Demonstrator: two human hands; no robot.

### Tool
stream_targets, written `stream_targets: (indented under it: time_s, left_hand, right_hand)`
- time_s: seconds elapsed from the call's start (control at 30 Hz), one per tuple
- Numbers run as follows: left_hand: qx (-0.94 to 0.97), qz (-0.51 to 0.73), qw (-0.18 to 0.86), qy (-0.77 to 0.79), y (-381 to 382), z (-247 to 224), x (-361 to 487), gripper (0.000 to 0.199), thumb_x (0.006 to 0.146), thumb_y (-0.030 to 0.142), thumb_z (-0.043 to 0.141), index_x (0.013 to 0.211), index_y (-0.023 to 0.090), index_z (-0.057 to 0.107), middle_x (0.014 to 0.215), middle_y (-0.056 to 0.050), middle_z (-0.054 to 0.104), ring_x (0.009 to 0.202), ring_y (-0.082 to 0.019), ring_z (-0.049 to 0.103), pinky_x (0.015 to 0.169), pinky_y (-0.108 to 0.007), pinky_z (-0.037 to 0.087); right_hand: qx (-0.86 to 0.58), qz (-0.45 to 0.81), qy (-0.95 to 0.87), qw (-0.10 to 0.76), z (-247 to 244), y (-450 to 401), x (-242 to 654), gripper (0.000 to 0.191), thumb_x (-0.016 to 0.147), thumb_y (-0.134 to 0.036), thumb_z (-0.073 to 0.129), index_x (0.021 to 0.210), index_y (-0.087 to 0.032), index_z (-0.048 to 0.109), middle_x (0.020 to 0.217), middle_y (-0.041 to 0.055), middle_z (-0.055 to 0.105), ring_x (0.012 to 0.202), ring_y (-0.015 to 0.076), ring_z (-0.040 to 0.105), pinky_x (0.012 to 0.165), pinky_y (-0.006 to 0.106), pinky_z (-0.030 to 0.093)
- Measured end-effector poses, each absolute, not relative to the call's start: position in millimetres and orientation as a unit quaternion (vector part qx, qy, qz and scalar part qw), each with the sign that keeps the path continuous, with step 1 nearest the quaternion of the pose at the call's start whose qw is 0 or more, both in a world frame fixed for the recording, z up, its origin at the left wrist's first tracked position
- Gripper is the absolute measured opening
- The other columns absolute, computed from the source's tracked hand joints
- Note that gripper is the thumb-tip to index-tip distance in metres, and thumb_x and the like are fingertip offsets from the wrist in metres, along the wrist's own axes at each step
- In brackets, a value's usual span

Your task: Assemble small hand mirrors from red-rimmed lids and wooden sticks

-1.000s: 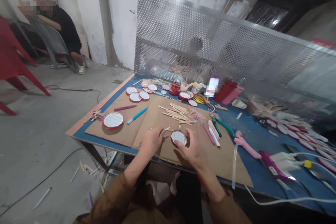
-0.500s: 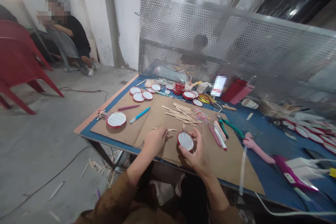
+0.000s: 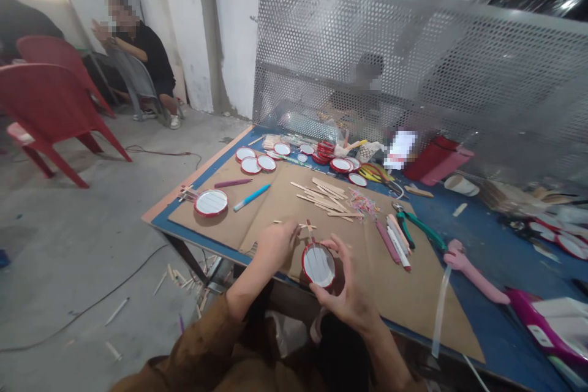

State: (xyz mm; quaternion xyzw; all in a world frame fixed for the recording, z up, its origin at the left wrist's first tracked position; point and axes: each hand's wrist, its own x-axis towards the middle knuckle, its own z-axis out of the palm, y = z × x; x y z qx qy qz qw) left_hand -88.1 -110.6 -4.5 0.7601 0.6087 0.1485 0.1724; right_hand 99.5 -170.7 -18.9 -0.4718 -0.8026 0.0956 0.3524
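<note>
Between the thumb and fingers of my right hand (image 3: 342, 282) is a round white disc with a red rim (image 3: 318, 266), a short stick neck pointing away from me. My left hand (image 3: 278, 245) pinches thin wooden sticks (image 3: 307, 226) close to that neck; its fingertips are partly hidden. A similar red-rimmed disc (image 3: 211, 202) with a neck and crossed sticks lies on the cardboard (image 3: 257, 220) at the left. Loose flat wooden sticks (image 3: 321, 196) are spread beyond my hands.
Pens (image 3: 399, 242), green-handled pliers (image 3: 420, 226) and a pink tool (image 3: 475, 272) lie to the right. More red-rimmed discs (image 3: 250, 165) sit at the back before a perforated metal screen (image 3: 321, 43). A person (image 3: 147, 49) sits far left, near red chairs (image 3: 50, 104).
The held disc has turned and shifted slightly left, its neck now near the sticks in my left hand. The camera view has swung a little, moving the surroundings rightward.
</note>
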Motion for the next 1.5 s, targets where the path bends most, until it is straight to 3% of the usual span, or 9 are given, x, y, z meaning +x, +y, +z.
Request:
stream_targets:
  time_s: [1.5]
  left_hand:
    - [0.775, 0.167, 0.165, 0.588, -110.2, -5.2, -92.5, 0.029, 0.097, 0.027, 0.039, 0.089, 0.020, 0.066, 0.085, -0.009, 0.073, 0.078, -0.020, 0.066, 0.060, -0.027, 0.032]
  right_hand:
    - [-0.460, 0.093, -0.820, 0.328, -14.1, -167.5, 94.4, 0.083, 0.069, -0.025, 0.069, 0.141, -0.021, 0.029, 0.118, 0.0120, 0.055, 0.107, 0.0308, 0.052, 0.092, 0.047, 0.044]
